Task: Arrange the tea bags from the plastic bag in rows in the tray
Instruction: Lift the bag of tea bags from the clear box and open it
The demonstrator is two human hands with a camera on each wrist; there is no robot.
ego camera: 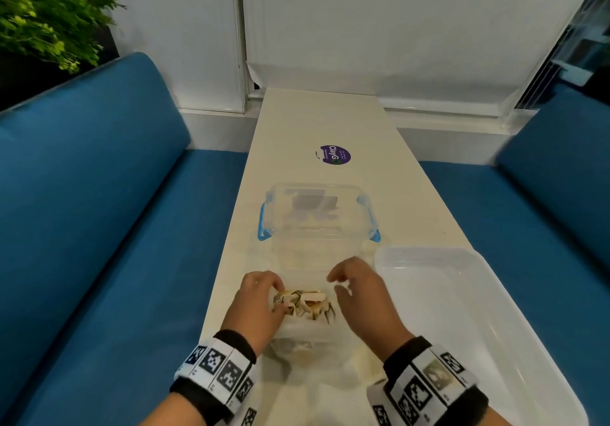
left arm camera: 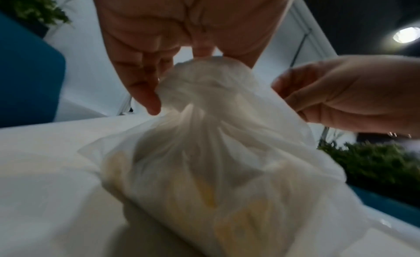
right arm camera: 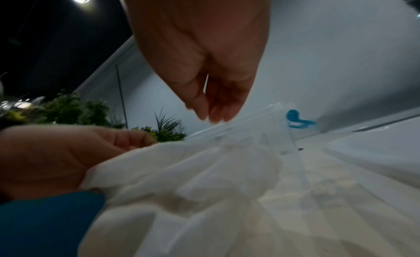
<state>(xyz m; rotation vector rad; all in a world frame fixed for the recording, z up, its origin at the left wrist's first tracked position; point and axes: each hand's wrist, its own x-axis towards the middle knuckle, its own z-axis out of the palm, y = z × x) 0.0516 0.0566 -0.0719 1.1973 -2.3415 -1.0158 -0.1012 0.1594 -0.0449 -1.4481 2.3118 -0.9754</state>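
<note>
A thin white plastic bag [ego camera: 307, 353] lies on the table [ego camera: 317, 121] between my hands, with yellowish tea bags [ego camera: 303, 303] showing at its far end. My left hand [ego camera: 260, 300] pinches the bag's gathered top [left arm camera: 204, 76] between thumb and fingers; in the right wrist view the left hand [right arm camera: 56, 153] grips the bag [right arm camera: 181, 189] from the left. My right hand [ego camera: 343, 283] hovers just right of the tea bags, fingers [right arm camera: 211, 113] loosely curled with nothing between them. The white tray [ego camera: 478, 293] lies to the right and looks empty.
A clear container [ego camera: 317, 214] with blue latches [ego camera: 264, 224] stands just beyond the bag. A purple sticker [ego camera: 335, 154] is on the table farther back. Blue sofa cushions [ego camera: 99, 227] flank the narrow table, and a green plant [ego camera: 43, 12] stands at the far left.
</note>
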